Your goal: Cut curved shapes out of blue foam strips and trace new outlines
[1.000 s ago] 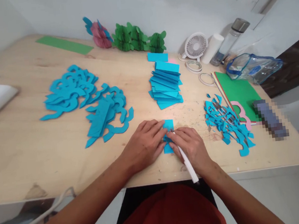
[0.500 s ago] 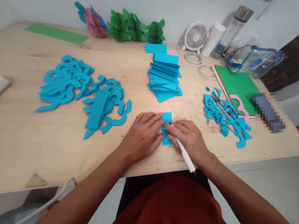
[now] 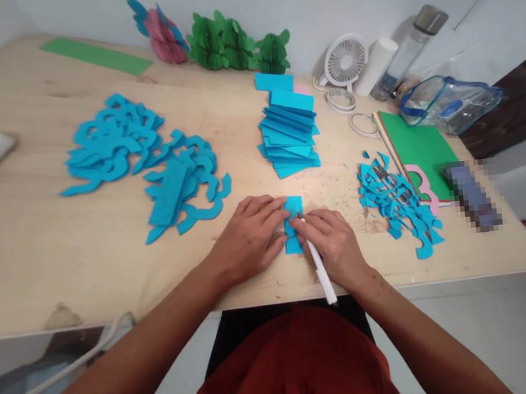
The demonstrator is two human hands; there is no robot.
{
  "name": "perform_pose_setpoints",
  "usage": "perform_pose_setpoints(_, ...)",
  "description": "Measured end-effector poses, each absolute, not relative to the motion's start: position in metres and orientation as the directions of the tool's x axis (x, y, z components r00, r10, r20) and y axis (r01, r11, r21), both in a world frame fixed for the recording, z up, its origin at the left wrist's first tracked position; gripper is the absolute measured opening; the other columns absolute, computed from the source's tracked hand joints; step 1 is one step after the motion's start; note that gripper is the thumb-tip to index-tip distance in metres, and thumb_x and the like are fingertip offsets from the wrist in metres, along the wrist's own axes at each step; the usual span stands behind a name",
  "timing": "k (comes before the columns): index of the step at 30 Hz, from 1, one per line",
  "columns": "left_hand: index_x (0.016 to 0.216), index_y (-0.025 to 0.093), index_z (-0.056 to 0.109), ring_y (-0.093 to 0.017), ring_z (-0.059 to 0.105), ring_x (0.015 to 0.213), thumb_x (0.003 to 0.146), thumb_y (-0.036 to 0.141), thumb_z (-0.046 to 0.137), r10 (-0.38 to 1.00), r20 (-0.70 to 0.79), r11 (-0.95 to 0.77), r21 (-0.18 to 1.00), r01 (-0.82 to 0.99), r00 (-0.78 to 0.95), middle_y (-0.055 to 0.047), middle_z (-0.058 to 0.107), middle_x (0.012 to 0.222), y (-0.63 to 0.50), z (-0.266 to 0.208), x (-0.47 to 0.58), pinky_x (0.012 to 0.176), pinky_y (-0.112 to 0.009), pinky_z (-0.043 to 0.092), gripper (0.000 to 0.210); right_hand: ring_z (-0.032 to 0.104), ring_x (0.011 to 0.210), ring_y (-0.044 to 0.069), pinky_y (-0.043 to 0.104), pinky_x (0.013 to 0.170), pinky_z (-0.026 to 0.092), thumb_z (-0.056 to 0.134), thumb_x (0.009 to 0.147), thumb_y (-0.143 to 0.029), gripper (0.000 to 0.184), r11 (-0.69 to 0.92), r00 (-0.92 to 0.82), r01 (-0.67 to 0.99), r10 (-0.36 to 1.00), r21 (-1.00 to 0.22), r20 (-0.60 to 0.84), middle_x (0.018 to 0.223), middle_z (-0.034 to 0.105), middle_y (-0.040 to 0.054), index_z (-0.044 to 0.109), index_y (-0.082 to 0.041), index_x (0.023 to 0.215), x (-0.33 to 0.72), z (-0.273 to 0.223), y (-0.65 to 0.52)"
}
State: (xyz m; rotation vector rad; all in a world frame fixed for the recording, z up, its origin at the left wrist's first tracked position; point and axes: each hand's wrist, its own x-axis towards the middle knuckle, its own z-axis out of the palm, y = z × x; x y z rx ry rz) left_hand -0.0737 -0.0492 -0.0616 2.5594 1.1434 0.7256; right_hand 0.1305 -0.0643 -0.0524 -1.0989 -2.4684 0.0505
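A small blue paper strip (image 3: 294,204) lies flat on the table in front of me, with a wavy-edged blue piece apparently on top of it, partly covered by my fingers. My left hand (image 3: 254,238) rests on its left side, fingers stretched out and fingertips pressing the paper. In my right hand (image 3: 332,243) is a white pen (image 3: 320,266), gripped near its tip. The tip points at the upper part of the strip, and the pen's back end slants toward my body. Whether the tip touches the paper I cannot tell.
Beyond my hands is a stack of blue paper strips (image 3: 288,135). Wavy blue cutouts (image 3: 113,137) are heaped at left. Blue scraps (image 3: 392,193) lie at right beside a green paper pad (image 3: 420,152) and a phone (image 3: 472,194). A small fan (image 3: 346,61) stands behind.
The back end of the pen has swung slightly to the left. My left hand stays on the paper, and the view has shifted a little.
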Motion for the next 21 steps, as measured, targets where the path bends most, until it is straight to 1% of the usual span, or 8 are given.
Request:
perform_pose_setpoints(5,0.118,0.014,0.058,-0.03,0.05,0.121,0.086,0.022,0.048,0.748,0.351,-0.664,0.415,0.623,0.564,-0.015,0.058,0.131,-0.0491,-0.0627,-0.0746,0.104,-0.052,0.036,0.034,0.057,0.1,0.024,0.037,0.082,0.043,0.049,0.094,-0.022,0.028,0.686,-0.596,0.705,0.711,-0.18,0.373,0.101,0.071,0.0098,0.065,-0.016,0.116,0.1292,-0.0522,-0.0651)
perform_pose_setpoints(9,0.117,0.013,0.058,-0.031,0.049,0.121,0.086,0.023,0.048,0.747,0.346,-0.665,0.414,0.622,0.568,-0.016,0.058,0.131,-0.0498,-0.0631,-0.075,0.104,-0.052,0.036,0.035,0.057,0.099,0.024,0.037,0.082,0.043,0.05,0.094,-0.022,0.027,0.689,-0.598,0.706,0.704,-0.164,0.382,0.102,0.071,0.0095,0.065,-0.016,0.116,0.1285,-0.0522,-0.0655)
perform_pose_setpoints(17,0.12,0.015,0.056,-0.032,0.049,0.121,0.083,0.027,0.052,0.756,0.334,-0.653,0.446,0.612,0.563,-0.015,0.057,0.132,-0.05,-0.0615,-0.0757,0.103,-0.053,0.036,0.039,0.058,0.096,0.023,0.036,0.08,0.043,0.05,0.094,-0.025,0.025,0.687,-0.595,0.709,0.704,-0.16,0.389,0.1,0.071,0.0094,0.067,-0.017,0.111,0.1275,-0.0505,-0.0657)
perform_pose_setpoints(21,0.12,0.015,0.056,-0.032,0.048,0.121,0.083,0.027,0.052,0.759,0.332,-0.649,0.449,0.614,0.56,-0.015,0.057,0.131,-0.0494,-0.0614,-0.0757,0.103,-0.052,0.036,0.038,0.057,0.097,0.024,0.037,0.08,0.043,0.049,0.094,-0.023,0.026,0.689,-0.592,0.702,0.704,-0.178,0.392,0.101,0.071,0.0099,0.066,-0.016,0.113,0.1293,-0.0514,-0.0652)
